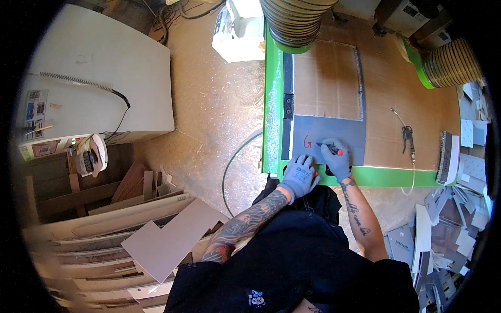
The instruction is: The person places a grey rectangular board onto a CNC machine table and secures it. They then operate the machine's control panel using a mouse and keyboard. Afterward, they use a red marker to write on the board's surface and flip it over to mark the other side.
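My right hand (336,157), in a grey glove, grips a dark marker (333,148) with a red end. The marker's tip is over a dark grey sheet (342,130), beside a red handwritten mark (308,141). Resting at the sheet's near left edge is my left hand (299,175), also gloved. A small red marker cap (316,176) shows at its thumb side, partly hidden by the glove. Beyond the grey sheet lies a brown panel (326,78) with a pale edge, on a brown work surface (396,109) with a green frame.
An air blow gun (407,136) with a thin hose lies to the right. Ribbed ducts (297,21) stand at the far side. At the right edge sits a brush (444,156). Stacked boards (120,245) fill the lower left, below a white cabinet (109,73). Offcuts (449,224) pile up on the right.
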A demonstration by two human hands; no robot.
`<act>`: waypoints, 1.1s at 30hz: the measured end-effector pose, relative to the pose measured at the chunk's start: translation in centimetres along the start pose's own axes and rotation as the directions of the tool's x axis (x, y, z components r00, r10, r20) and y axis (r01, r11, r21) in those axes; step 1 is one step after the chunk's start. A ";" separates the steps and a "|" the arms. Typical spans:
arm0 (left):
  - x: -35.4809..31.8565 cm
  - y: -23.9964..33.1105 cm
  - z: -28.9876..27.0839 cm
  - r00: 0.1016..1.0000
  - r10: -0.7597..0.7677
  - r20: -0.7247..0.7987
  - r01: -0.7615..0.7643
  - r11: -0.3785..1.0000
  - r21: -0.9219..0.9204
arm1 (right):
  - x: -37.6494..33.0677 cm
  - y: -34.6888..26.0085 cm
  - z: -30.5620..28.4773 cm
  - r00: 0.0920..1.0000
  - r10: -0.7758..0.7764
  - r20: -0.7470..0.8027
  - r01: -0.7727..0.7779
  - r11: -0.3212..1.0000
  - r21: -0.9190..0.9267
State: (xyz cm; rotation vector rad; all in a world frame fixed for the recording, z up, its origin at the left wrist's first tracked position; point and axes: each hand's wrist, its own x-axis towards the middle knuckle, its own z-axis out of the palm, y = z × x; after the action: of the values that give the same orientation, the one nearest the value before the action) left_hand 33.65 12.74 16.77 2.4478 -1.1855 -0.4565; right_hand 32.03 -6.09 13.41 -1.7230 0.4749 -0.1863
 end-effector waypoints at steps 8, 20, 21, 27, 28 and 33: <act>0.2 0.3 -0.3 1.000 -0.005 0.015 0.005 1.000 0.011 | 0.8 -1.3 -0.8 0.925 -0.349 0.152 0.381 0.830 -0.408; 0.1 0.3 -0.2 1.000 0.000 -0.025 0.001 1.000 0.008 | 0.5 -0.6 -2.8 0.994 -0.100 -0.036 0.094 0.987 -0.133; 0.1 0.3 -0.2 1.000 -0.006 -0.024 0.006 1.000 0.005 | 0.7 -1.2 -2.9 0.984 -0.178 -0.012 0.171 0.963 -0.209; 0.3 0.4 -0.3 1.000 -0.015 -0.016 0.015 1.000 0.006 | 0.8 0.1 -3.9 0.966 -0.220 0.132 0.252 0.910 -0.328; 0.2 0.4 -0.2 1.000 -0.014 -0.023 0.014 1.000 0.006 | 0.6 0.1 -3.7 0.962 -0.251 0.108 0.272 0.905 -0.328; 0.3 0.4 -0.3 1.000 -0.014 -0.017 0.015 1.000 0.023 | 0.8 1.3 -4.4 0.991 -0.118 0.056 0.126 0.975 -0.185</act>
State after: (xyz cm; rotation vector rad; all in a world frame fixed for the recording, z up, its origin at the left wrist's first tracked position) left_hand 33.73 12.33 17.14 2.4764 -1.1735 -0.4280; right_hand 30.84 -10.57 12.93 -1.9400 0.3624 -0.1953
